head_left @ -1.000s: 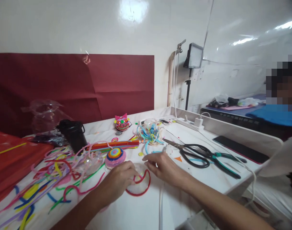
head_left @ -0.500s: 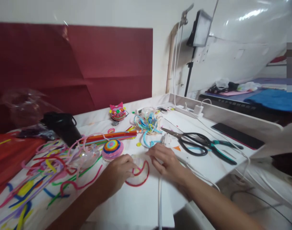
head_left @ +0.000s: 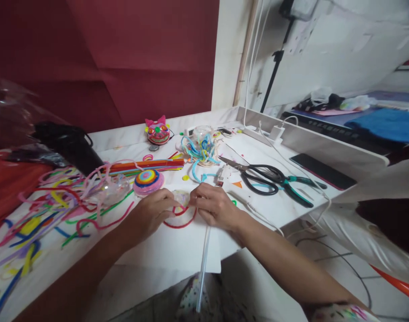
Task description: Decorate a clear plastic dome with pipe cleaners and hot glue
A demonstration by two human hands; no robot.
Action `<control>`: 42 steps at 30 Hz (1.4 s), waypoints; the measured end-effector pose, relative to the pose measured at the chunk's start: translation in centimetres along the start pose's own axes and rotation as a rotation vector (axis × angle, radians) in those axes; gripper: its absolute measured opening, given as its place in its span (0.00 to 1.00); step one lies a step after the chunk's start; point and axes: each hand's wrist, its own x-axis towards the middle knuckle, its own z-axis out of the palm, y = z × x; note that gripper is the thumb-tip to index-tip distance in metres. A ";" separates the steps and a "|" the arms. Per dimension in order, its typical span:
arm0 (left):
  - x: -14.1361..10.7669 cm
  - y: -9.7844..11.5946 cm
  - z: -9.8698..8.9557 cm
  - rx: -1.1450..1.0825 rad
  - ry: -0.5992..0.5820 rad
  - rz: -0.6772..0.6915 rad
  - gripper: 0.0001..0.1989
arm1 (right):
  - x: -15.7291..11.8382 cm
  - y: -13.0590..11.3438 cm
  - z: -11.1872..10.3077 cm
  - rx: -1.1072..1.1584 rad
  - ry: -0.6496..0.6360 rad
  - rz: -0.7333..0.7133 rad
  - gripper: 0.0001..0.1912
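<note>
A red pipe cleaner curves in a loop over a small clear round piece between my hands, above a white sheet. My left hand pinches the red strip at the left side of the loop. On the right, my right hand has its fingers closed at the edge of the clear piece; what they hold is partly hidden. A clear stick runs down from under my right hand past the table edge. Just behind my left hand lies a disc with coloured rings.
Black-handled scissors, green-handled pliers and a white glue gun lie to the right. Loose pipe cleaners spread over the left. A pink cat-faced figure stands at the back, and a phone lies far right.
The view has tilted down and shifted, so the table sits higher in it. My right hand's fingers have drawn closer together at the clear piece. The clear stick now slants.
</note>
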 end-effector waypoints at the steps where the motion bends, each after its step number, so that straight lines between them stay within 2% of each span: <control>1: -0.1 0.0 0.1 -0.002 0.003 -0.013 0.12 | 0.0 -0.2 0.1 0.016 -0.007 0.009 0.15; 4: -0.1 0.1 0.2 -0.012 0.005 -0.039 0.11 | 0.8 -0.7 0.0 0.085 -0.021 0.097 0.17; 7: -0.1 0.4 0.1 -0.023 0.003 -0.051 0.12 | 3.4 -0.9 -0.1 0.075 -0.087 0.224 0.23; 10: 0.0 0.6 0.0 -0.033 0.015 -0.055 0.12 | 6.7 -0.5 0.2 -0.008 -0.230 0.286 0.29; 13: 0.0 0.6 0.0 -0.034 0.018 -0.053 0.12 | 8.5 0.4 0.8 -0.039 -0.407 0.304 0.27; 15: 0.0 0.5 0.1 -0.044 0.024 -0.059 0.11 | 8.1 0.8 0.8 -0.006 -0.424 0.300 0.26; 20: -0.1 0.4 0.3 -0.066 0.057 -0.064 0.11 | 5.3 0.9 0.4 0.041 -0.321 0.245 0.25; 25: -0.6 0.6 0.5 -0.042 0.060 -0.061 0.13 | 4.9 0.8 0.1 0.015 -0.325 0.168 0.22; 33: -1.1 -0.4 1.2 -0.012 0.072 -0.065 0.12 | 2.0 -0.1 -2.3 0.151 -0.303 0.221 0.14; 37: -1.0 -0.5 1.2 0.003 0.090 -0.051 0.12 | 0.8 -0.6 -2.0 0.131 -0.280 0.193 0.14; 42: -1.0 -0.4 1.2 0.015 0.106 -0.026 0.12 | 0.4 -0.9 -1.0 0.109 -0.278 0.157 0.14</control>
